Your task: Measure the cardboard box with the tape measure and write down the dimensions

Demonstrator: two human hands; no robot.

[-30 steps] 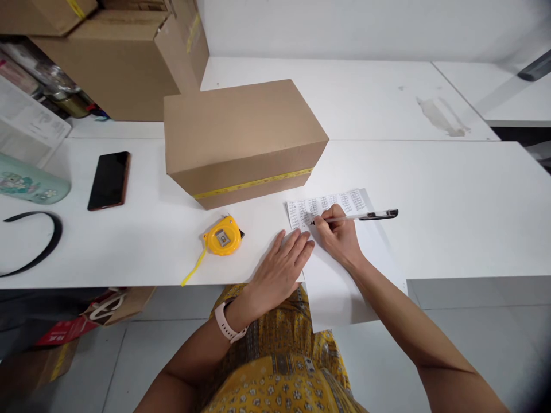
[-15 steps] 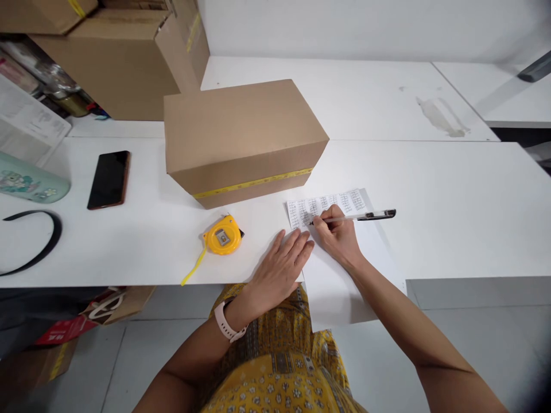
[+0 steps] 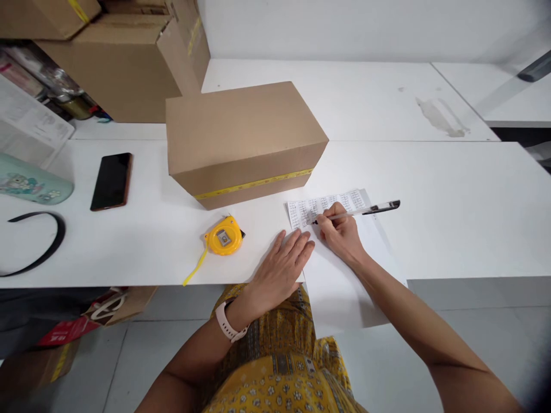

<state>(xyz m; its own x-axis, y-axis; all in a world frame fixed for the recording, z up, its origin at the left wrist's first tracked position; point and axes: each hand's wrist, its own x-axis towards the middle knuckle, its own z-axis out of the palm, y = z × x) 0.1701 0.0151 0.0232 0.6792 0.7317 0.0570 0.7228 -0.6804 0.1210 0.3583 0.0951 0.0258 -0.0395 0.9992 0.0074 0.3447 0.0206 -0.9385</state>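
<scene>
A black-capped clear pen (image 3: 365, 210) is pinched in my right hand (image 3: 342, 234), its tip close to the handwriting. Columns of small writing fill the top of the white paper (image 3: 344, 292), which hangs over the table's front edge. My left hand (image 3: 282, 264) lies flat with fingers stretched out, fingertips at the paper's left side. Left of that hand rests a yellow tape measure (image 3: 225, 236) with a yellow strap. Behind both stands a closed cardboard box (image 3: 247, 137) with yellow tape along its front.
On the left are a black phone (image 3: 112, 181), a pale green bottle (image 3: 37, 180) and a black curved band (image 3: 59, 241). Larger cardboard boxes (image 3: 124, 69) stand at the back left. The white table (image 3: 451, 212) stretches right, its front edge near my lap.
My right hand has shifted very slightly right, and the pen's rear end has swung a little up and right. My left hand stays in place.
</scene>
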